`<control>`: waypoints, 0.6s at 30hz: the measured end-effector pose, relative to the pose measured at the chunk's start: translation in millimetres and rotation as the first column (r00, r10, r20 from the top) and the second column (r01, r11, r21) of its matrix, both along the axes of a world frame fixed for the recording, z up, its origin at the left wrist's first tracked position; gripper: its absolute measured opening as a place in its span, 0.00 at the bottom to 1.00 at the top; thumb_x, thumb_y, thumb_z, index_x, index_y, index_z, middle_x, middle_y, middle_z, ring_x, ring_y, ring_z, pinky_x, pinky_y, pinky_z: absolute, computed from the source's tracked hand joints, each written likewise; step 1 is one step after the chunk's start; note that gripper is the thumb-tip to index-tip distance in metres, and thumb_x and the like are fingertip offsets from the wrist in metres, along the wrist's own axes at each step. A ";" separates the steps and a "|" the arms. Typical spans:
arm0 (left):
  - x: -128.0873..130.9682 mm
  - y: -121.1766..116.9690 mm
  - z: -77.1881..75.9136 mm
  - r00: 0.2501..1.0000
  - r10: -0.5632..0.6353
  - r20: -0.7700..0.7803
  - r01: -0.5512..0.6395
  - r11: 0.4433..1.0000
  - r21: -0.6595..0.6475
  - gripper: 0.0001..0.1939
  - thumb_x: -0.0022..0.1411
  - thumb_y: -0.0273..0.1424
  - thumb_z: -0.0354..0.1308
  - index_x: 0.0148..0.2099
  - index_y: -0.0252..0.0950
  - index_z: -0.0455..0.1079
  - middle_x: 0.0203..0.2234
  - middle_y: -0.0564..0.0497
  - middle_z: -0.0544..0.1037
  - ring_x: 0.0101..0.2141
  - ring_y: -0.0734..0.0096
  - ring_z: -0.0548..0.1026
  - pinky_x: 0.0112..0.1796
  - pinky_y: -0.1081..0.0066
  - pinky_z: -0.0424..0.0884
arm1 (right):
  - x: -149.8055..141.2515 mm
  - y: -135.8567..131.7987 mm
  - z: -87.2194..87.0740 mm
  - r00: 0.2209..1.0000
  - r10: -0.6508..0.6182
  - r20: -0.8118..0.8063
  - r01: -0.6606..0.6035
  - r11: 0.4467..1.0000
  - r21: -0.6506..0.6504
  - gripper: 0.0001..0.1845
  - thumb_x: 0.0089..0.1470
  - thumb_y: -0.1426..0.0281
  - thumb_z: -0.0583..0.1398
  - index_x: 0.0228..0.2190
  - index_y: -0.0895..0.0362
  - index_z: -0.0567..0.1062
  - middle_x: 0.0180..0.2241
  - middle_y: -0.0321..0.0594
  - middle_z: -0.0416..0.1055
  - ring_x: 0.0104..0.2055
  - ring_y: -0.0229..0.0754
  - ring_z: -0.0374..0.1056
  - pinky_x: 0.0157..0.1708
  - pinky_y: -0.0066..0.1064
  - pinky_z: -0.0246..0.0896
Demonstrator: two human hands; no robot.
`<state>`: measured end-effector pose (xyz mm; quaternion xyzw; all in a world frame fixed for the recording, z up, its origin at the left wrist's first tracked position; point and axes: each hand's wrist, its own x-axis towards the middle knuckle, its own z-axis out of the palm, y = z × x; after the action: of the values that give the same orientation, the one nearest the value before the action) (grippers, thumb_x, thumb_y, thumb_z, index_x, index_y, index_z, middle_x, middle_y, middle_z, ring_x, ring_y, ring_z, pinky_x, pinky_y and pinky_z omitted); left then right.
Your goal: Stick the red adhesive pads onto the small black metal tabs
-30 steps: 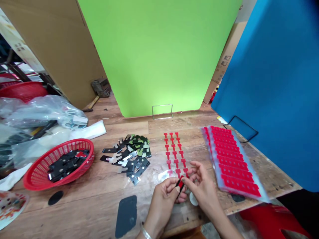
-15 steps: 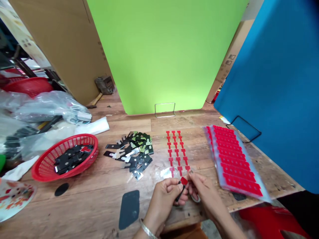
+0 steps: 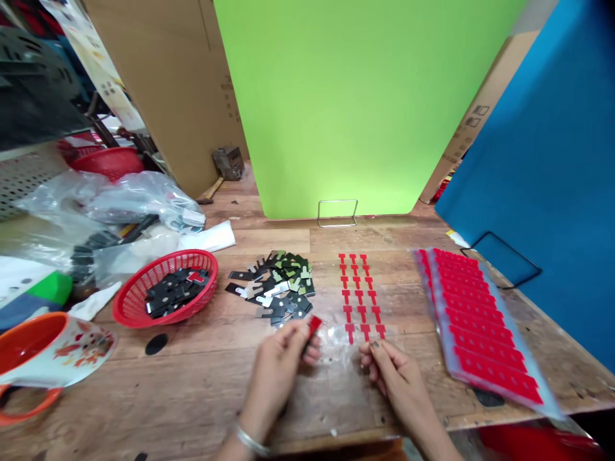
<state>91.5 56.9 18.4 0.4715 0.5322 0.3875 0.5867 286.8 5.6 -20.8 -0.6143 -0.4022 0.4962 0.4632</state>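
My left hand point(image 3: 276, 358) is closed on a small black metal plate with a red patch point(image 3: 314, 324) at its upper end. The rest of that plate is hidden by my fingers. My right hand point(image 3: 391, 371) is pinched together just below the rows of red T-shaped stickers point(image 3: 359, 296) on a clear sheet. Whether anything sits between its fingertips I cannot make out. Left of the stickers lies a loose pile of notched black metal plates point(image 3: 288, 288). A red plastic basket point(image 3: 127, 307) beside it holds more black plates, one showing red on top.
Sticker sheets point(image 3: 480, 320) packed with red pieces lie at the right. Behind stand a green board point(image 3: 360, 109) and a blue board point(image 3: 538, 179) with wire stands. An orange and white mug point(image 3: 81, 352) and plastic bags point(image 3: 129, 198) occupy the left.
My hands, formerly together around the plate, have drawn apart: the left has gone left and up with the plate, the right stays by the stickers. The view has turned left.
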 end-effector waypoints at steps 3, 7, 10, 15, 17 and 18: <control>-61.0 34.3 33.1 0.842 0.344 -0.416 -0.200 0.915 0.351 0.15 0.56 0.41 0.53 0.40 0.36 0.71 0.31 0.48 0.77 0.33 0.63 0.74 0.37 0.68 0.69 | 4.6 0.3 1.3 1.000 -0.005 0.027 0.004 0.999 0.038 0.21 0.52 0.53 0.55 0.30 0.59 0.74 0.21 0.38 0.67 0.20 0.35 0.58 0.17 0.24 0.48; -105.4 57.5 56.3 0.405 0.638 -0.655 -0.025 0.724 0.689 0.20 0.56 0.38 0.53 0.49 0.36 0.67 0.43 0.43 0.73 0.45 0.56 0.69 0.47 0.61 0.62 | 7.6 2.1 0.6 0.995 -0.034 0.090 0.027 0.997 0.078 0.20 0.52 0.54 0.55 0.28 0.59 0.74 0.22 0.39 0.68 0.22 0.37 0.60 0.20 0.25 0.53; -98.6 55.8 39.2 0.411 0.478 -0.776 0.149 0.805 0.575 0.13 0.57 0.36 0.52 0.41 0.35 0.70 0.36 0.45 0.74 0.39 0.60 0.71 0.42 0.65 0.65 | 7.3 3.3 -1.8 0.977 -0.051 0.209 0.017 0.987 0.160 0.18 0.55 0.57 0.54 0.28 0.58 0.73 0.23 0.38 0.68 0.25 0.38 0.62 0.25 0.27 0.56; -74.9 53.6 -9.8 0.411 0.170 -0.896 0.339 0.883 0.324 0.10 0.55 0.30 0.53 0.39 0.36 0.72 0.31 0.45 0.71 0.36 0.59 0.68 0.38 0.66 0.64 | 7.7 1.7 -8.7 0.919 -0.065 0.389 -0.063 0.950 0.307 0.13 0.57 0.63 0.53 0.29 0.57 0.72 0.27 0.38 0.69 0.31 0.40 0.65 0.32 0.28 0.57; -75.0 56.9 -19.6 0.409 0.151 -0.900 0.348 0.886 0.307 0.10 0.54 0.30 0.54 0.40 0.37 0.71 0.31 0.45 0.70 0.36 0.59 0.67 0.38 0.65 0.63 | 8.0 0.9 -11.4 0.907 -0.054 0.418 -0.096 0.939 0.331 0.12 0.57 0.65 0.52 0.29 0.57 0.72 0.27 0.38 0.69 0.31 0.40 0.65 0.33 0.28 0.57; -76.5 58.8 -22.1 0.413 0.140 -0.900 0.349 0.888 0.299 0.09 0.53 0.30 0.55 0.38 0.37 0.71 0.31 0.45 0.69 0.36 0.59 0.67 0.38 0.65 0.63 | 8.0 0.7 -12.6 0.903 -0.050 0.427 -0.108 0.935 0.339 0.12 0.57 0.65 0.52 0.28 0.57 0.72 0.27 0.38 0.69 0.31 0.40 0.64 0.33 0.28 0.57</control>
<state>15.0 115.6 -3.7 0.7579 0.6275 0.1432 0.1063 294.8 6.3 -33.4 -0.6084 -0.5862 0.2752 0.4588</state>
